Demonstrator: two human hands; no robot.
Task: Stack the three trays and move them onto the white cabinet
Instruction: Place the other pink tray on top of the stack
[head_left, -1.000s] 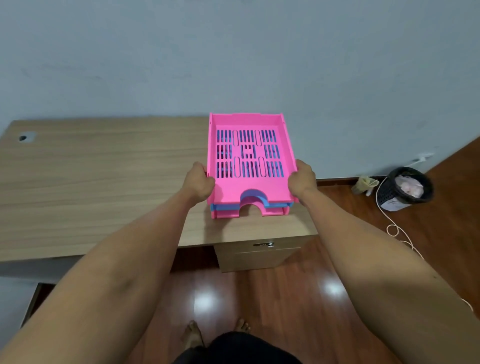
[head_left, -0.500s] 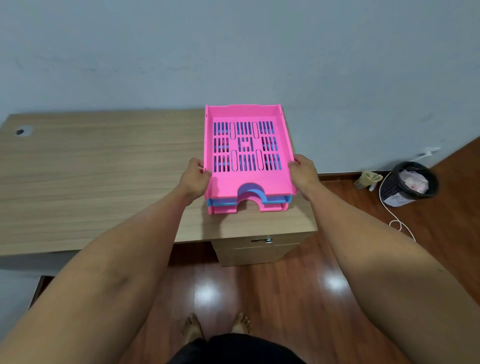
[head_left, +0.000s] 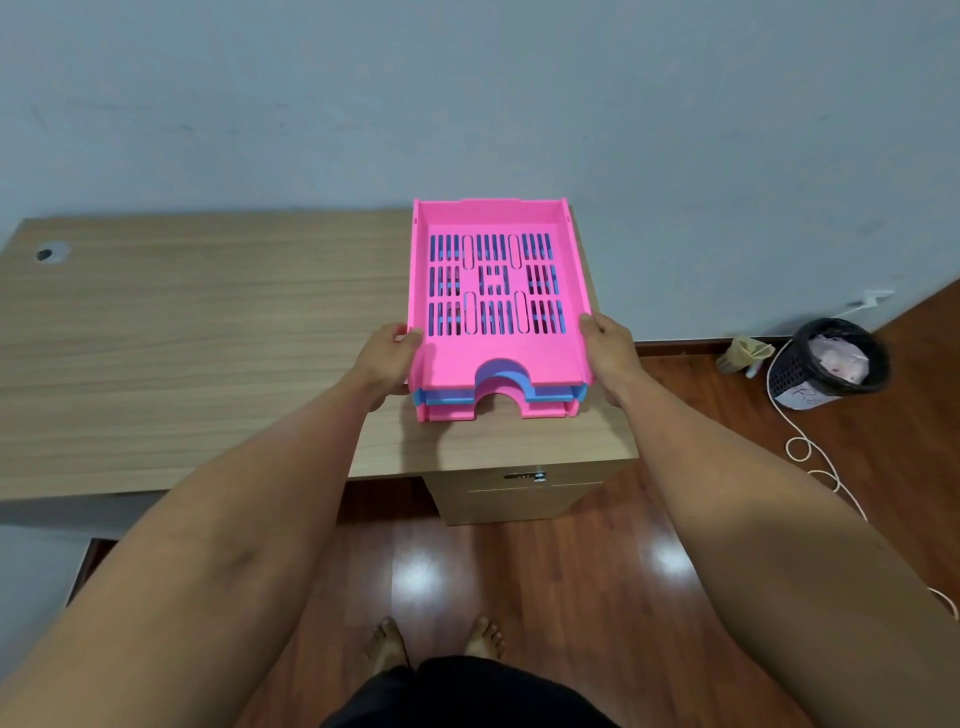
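Three trays form one stack: a pink tray (head_left: 498, 353) on top, a blue tray (head_left: 530, 388) in the middle and a pink bottom tray (head_left: 452, 413). The stack is at the right end of the wooden desk (head_left: 208, 338), its front slightly raised above the desktop. My left hand (head_left: 387, 358) grips the stack's left side. My right hand (head_left: 610, 353) grips its right side. No white cabinet is visible.
A wooden drawer unit (head_left: 514, 493) stands under the desk's right end. On the wood floor to the right are a black waste basket (head_left: 831, 364), a white cable (head_left: 810, 452) and a small bag (head_left: 740, 353). A grey wall runs behind the desk.
The view has shifted slightly, and the tray stack has lifted a little with both hands still on its sides.
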